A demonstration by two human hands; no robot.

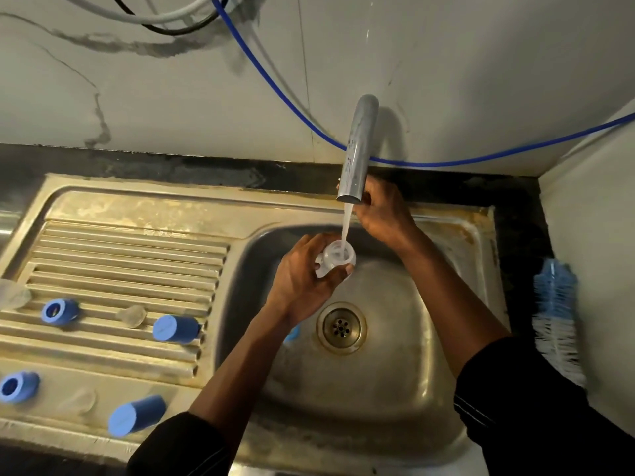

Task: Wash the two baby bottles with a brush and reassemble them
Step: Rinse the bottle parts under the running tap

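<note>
Under the tap [357, 149], your left hand [302, 280] wraps its fingers round the bottle [338, 255], rinsing, your right hand [381, 214] unreadable behind it; the brush [556, 304] is likely next.

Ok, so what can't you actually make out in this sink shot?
All in the head view:
Right hand: fingertips hidden behind the tap spout; its grip is unclear.
Clear bottle: body covered by the left hand.
Blue piece: mostly under the left forearm.
Brush: lower end hidden by the right sleeve.
</note>
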